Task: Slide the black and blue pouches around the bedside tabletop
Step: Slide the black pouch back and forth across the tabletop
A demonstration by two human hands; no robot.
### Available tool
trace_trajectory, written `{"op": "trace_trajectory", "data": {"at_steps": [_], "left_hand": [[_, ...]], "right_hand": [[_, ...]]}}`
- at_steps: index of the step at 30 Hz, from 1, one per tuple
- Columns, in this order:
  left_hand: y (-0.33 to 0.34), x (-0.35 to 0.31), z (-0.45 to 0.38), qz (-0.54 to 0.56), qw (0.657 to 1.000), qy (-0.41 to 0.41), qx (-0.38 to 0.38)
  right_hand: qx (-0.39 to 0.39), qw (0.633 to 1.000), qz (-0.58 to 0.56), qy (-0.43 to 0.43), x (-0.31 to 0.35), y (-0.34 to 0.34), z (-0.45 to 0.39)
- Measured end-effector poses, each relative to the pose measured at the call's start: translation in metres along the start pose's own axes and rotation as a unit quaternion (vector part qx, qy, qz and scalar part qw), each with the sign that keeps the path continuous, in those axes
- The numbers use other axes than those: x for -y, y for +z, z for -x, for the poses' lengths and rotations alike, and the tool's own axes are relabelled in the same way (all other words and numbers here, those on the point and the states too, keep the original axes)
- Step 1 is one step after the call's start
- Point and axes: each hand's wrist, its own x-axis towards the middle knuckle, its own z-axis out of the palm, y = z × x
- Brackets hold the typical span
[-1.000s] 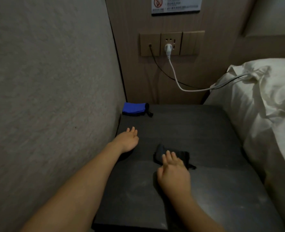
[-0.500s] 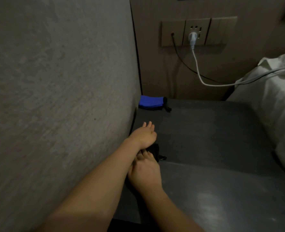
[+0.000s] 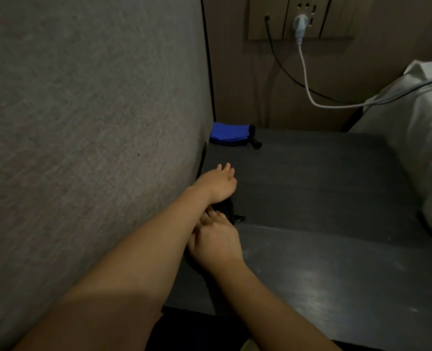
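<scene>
The blue pouch (image 3: 230, 134) lies in the far left corner of the dark bedside tabletop (image 3: 324, 198), against the wall. The black pouch (image 3: 229, 210) sits near the table's left edge, mostly hidden under my hands; only a dark edge and its clip show. My right hand (image 3: 216, 243) lies flat with its fingers pressing on the black pouch. My left hand (image 3: 218, 184) hovers over the table just beyond it, fingers relaxed and holding nothing, and my left forearm crosses above my right hand.
A grey textured wall (image 3: 91, 122) runs along the table's left side. A socket panel (image 3: 301, 19) with a white plug and cables is on the back wall. White bedding (image 3: 417, 127) borders the table's right side.
My right hand has slid the black pouch from the table's middle to the left, under my left forearm. The view has shifted closer and leftward. The blue pouch has not moved.
</scene>
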Motion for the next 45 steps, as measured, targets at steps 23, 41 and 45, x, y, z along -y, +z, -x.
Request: {"op": "trace_trajectory", "data": {"at_steps": [23, 41, 45], "left_hand": [[0.003, -0.001, 0.003, -0.045, 0.999, 0.000, -0.015], [0.018, 0.003, 0.014, -0.142, 0.987, 0.034, -0.070], [0.020, 0.004, 0.016, -0.143, 0.986, 0.039, -0.071]], "right_hand": [[-0.020, 0.997, 0.064, 0.047, -0.095, -0.063, 0.066], [-0.103, 0.954, 0.146, 0.240, -0.249, -0.143, 0.132], [-0.122, 0.949, 0.140, 0.257, -0.254, -0.140, 0.128]]}}
